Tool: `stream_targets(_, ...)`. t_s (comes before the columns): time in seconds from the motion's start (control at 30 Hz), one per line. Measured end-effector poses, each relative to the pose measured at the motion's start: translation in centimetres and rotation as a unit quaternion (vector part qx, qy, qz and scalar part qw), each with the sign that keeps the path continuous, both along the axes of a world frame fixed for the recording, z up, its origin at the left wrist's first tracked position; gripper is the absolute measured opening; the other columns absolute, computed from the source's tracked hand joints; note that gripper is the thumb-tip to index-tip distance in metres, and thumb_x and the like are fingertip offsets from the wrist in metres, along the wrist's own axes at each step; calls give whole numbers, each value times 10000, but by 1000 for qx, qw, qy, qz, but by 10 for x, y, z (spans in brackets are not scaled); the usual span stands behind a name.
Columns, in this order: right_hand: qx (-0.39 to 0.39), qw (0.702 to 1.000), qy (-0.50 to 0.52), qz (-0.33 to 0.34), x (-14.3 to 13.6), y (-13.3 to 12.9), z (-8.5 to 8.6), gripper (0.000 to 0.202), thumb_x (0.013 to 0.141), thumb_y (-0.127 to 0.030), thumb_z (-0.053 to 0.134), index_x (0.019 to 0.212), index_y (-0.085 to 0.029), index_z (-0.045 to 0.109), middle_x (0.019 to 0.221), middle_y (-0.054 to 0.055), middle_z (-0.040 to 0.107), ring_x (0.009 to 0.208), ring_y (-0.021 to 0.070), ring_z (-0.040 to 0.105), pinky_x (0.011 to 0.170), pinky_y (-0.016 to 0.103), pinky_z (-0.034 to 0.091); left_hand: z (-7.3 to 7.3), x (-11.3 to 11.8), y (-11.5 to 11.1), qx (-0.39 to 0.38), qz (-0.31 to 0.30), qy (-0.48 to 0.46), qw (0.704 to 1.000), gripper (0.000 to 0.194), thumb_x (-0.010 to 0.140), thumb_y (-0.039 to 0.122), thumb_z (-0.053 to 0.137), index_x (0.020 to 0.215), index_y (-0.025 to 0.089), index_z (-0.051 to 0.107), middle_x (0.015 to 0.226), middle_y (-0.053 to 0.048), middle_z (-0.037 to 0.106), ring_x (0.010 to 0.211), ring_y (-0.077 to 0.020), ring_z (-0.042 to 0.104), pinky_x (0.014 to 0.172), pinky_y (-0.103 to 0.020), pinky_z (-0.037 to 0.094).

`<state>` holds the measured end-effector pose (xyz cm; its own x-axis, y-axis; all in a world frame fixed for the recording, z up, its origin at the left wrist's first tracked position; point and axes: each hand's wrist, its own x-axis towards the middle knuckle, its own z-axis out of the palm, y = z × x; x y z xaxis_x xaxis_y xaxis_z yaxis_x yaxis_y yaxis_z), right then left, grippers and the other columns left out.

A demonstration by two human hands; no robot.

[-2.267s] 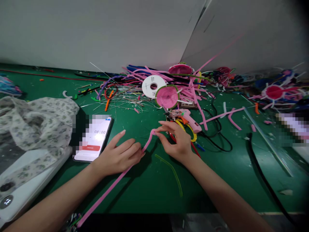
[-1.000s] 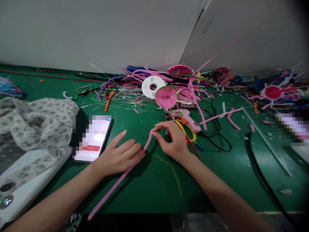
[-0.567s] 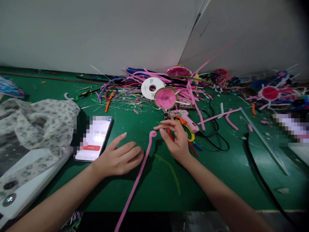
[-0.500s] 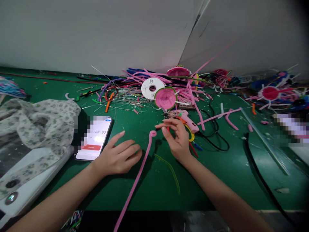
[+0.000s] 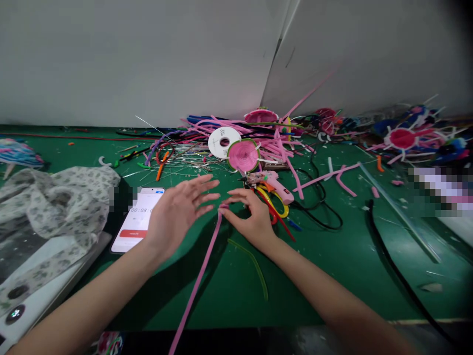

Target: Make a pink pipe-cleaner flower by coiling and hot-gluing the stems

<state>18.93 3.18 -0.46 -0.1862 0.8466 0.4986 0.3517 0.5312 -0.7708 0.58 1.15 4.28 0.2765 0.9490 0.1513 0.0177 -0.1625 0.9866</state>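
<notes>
A long pink pipe cleaner runs from the middle of the green table down past its front edge. My right hand pinches its curled upper end between thumb and fingers, which partly hide the curl. To the left, my left hand is raised with fingers apart and nothing in it, the fingertips close to that curl. A short green pipe cleaner lies bent on the table below my right hand. Just beyond the right hand are a pink glue gun and yellow-handled scissors.
Behind lie a white spool, a pink coiled disc with green rim and heaped pipe cleaners. A phone with a timer rests beside my left hand. Patterned cloth covers a white device at left. A black strip lies right.
My right hand has closed on the pink pipe cleaner's curled end. My left hand has lifted from the table and turned, its fingers spreading toward the curl. The view has shifted slightly.
</notes>
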Motion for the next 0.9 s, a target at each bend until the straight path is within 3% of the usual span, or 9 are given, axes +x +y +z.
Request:
stream_targets(0.1, 10, 1000, -3, 0, 0, 1, -2, 296, 772, -231, 677, 1032, -243, 535, 890, 23, 704, 865, 201, 699, 832, 400, 522, 1, 3, 8, -75, -37, -48, 995, 608, 963, 453, 17, 1404, 213, 361, 1415, -101, 475, 1153, -252, 589, 885, -454, 542)
stream_targets(0.2, 8, 1000, 0, -5, 0, 0, -1, 271, 779, -230, 676, 1013, -241, 539, 863, 15, 707, 872, 201, 697, 833, 397, 521, -8, 3, 14, -149, -16, -122, 981, 596, 958, 497, 94, 1391, 203, 379, 1422, -111, 464, 1126, -235, 601, 923, -457, 521)
stream_targets(0.43, -8, 1000, 2, -7, -1, -1, 2, 286, 766, -253, 705, 992, -236, 531, 833, 4, 708, 842, 190, 696, 848, 400, 511, -32, 0, 21, -194, 22, -175, 965, 573, 949, 518, 154, 1284, 198, 491, 1347, -140, 534, 752, -165, 649, 893, -473, 519)
stream_targets(0.53, -8, 1000, 2, -12, 0, -2, 4, 310, 759, -244, 702, 1016, -234, 529, 870, 14, 705, 857, 185, 688, 844, 388, 515, -35, 0, 18, -267, 23, -279, 922, 537, 944, 523, 223, 1237, 184, 519, 1335, -138, 544, 710, -132, 626, 886, -415, 527)
stream_targets(0.73, -8, 1000, 4, -30, 0, -3, 5, 339, 752, -213, 707, 1043, -240, 535, 921, 19, 699, 922, 191, 674, 841, 368, 526, -32, 1, 11, -386, 2, -481, 787, 452, 961, 438, 295, 1207, 131, 518, 1362, -155, 507, 778, -108, 644, 796, -277, 553)
stream_targets(0.9, -12, 1000, -6, -28, -1, -2, 1, 314, 760, -179, 696, 1027, -244, 545, 880, 11, 696, 893, 192, 684, 798, 357, 540, -33, 2, 13, -418, 12, -520, 745, 455, 950, 434, 337, 1235, 117, 496, 1343, -178, 518, 848, -161, 661, 753, -297, 565)
